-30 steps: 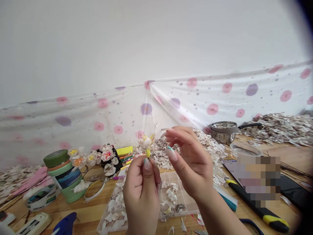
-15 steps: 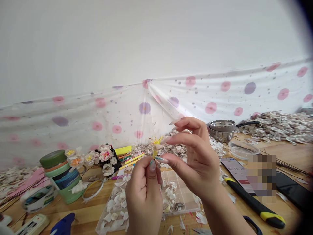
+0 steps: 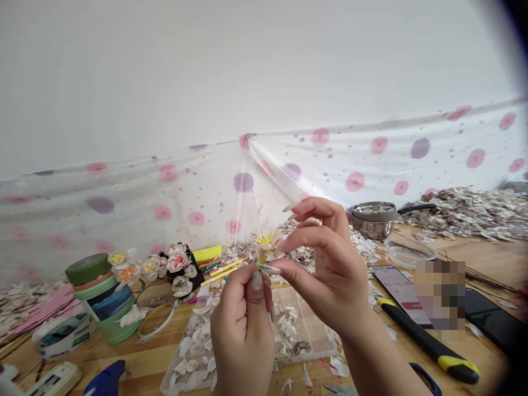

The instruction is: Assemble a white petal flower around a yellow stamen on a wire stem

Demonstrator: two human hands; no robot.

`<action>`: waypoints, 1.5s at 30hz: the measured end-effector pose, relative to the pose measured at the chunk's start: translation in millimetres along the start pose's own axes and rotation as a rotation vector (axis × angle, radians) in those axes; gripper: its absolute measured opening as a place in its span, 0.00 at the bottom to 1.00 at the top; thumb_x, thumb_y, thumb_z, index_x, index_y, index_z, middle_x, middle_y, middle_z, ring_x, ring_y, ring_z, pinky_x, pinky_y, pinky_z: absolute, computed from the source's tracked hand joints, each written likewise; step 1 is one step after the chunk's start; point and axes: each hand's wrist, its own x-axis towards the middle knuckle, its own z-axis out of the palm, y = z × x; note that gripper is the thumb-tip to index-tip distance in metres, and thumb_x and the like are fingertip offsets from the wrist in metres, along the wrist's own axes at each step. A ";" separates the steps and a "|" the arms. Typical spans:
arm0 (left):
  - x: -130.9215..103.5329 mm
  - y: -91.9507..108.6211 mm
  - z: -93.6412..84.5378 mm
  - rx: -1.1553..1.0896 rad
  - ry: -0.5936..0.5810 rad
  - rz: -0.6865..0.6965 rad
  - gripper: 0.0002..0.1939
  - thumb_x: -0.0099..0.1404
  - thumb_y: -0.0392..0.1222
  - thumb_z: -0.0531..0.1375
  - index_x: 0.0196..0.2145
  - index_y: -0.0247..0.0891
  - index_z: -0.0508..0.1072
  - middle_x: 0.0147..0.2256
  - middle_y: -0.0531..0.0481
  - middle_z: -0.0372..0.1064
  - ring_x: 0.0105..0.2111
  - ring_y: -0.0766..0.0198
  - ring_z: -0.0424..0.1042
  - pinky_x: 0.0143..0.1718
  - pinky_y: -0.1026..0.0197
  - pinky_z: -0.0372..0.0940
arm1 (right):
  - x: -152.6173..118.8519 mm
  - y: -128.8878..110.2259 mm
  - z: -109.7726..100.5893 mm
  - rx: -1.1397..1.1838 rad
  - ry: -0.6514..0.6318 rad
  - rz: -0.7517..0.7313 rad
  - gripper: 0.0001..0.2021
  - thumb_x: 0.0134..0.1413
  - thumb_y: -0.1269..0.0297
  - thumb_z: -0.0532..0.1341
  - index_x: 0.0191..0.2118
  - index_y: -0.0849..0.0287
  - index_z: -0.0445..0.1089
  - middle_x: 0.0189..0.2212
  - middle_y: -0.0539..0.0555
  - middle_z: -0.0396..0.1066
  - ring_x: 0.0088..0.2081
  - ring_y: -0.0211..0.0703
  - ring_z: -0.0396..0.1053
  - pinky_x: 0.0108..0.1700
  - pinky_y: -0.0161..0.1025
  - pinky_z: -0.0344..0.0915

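- Standing upright just above the left hand (image 3: 246, 322), the yellow-centred flower (image 3: 266, 241) showed between both hands.
- The left grip was clamped on its stem, thumb against forefinger.
- The right hand's (image 3: 335, 269) thumb and forefinger were nearly together at the flower's side; I could not tell whether they pinched a petal.
- Below, a clear tray (image 3: 317, 324) lay on the wooden tabletop (image 3: 146, 355).

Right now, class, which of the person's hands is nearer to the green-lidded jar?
Left. The left hand is to the right of the green-lidded jar, with a white ring between them; the right hand is farther right, beyond the left.
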 end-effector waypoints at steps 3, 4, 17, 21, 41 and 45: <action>-0.6 1.8 1.6 -0.015 0.020 -0.034 0.19 0.66 0.57 0.61 0.29 0.38 0.69 0.18 0.59 0.61 0.18 0.74 0.60 0.18 0.74 0.57 | -0.8 0.2 -0.5 -0.010 -0.005 -0.001 0.06 0.55 0.70 0.68 0.37 0.54 0.72 0.48 0.53 0.61 0.52 0.45 0.61 0.50 0.45 0.66; -1.0 3.1 2.9 -0.020 0.032 -0.050 0.19 0.65 0.58 0.62 0.29 0.38 0.69 0.18 0.59 0.61 0.18 0.74 0.60 0.18 0.74 0.57 | -1.0 0.3 -0.6 -0.014 -0.005 -0.005 0.06 0.55 0.70 0.68 0.37 0.54 0.72 0.48 0.53 0.62 0.52 0.45 0.61 0.50 0.46 0.66; -4.3 16.1 13.1 -0.110 0.090 -0.124 0.20 0.62 0.59 0.64 0.29 0.38 0.71 0.17 0.59 0.60 0.17 0.74 0.57 0.16 0.74 0.55 | -2.2 -1.3 4.9 0.042 0.086 0.033 0.07 0.53 0.72 0.69 0.35 0.55 0.72 0.45 0.52 0.62 0.50 0.42 0.63 0.48 0.42 0.65; -5.9 17.7 14.6 -0.117 0.098 -0.159 0.20 0.63 0.59 0.63 0.28 0.38 0.70 0.17 0.59 0.59 0.17 0.75 0.55 0.16 0.74 0.53 | -3.4 -1.8 6.7 0.060 0.094 0.038 0.07 0.52 0.72 0.69 0.35 0.54 0.73 0.45 0.52 0.63 0.49 0.43 0.63 0.47 0.43 0.66; -9.9 19.1 17.6 -0.130 0.129 -0.172 0.22 0.60 0.61 0.64 0.28 0.38 0.69 0.17 0.59 0.59 0.17 0.73 0.56 0.18 0.71 0.52 | -5.4 -6.5 16.6 0.167 0.230 0.259 0.06 0.52 0.70 0.69 0.32 0.53 0.73 0.41 0.52 0.65 0.49 0.43 0.65 0.50 0.43 0.64; -11.3 19.8 18.7 -0.133 0.119 -0.178 0.20 0.61 0.60 0.64 0.28 0.39 0.71 0.18 0.59 0.60 0.18 0.74 0.56 0.18 0.72 0.52 | -5.7 -6.1 17.8 0.154 0.243 0.245 0.07 0.53 0.71 0.68 0.35 0.52 0.72 0.40 0.52 0.65 0.47 0.43 0.65 0.41 0.40 0.66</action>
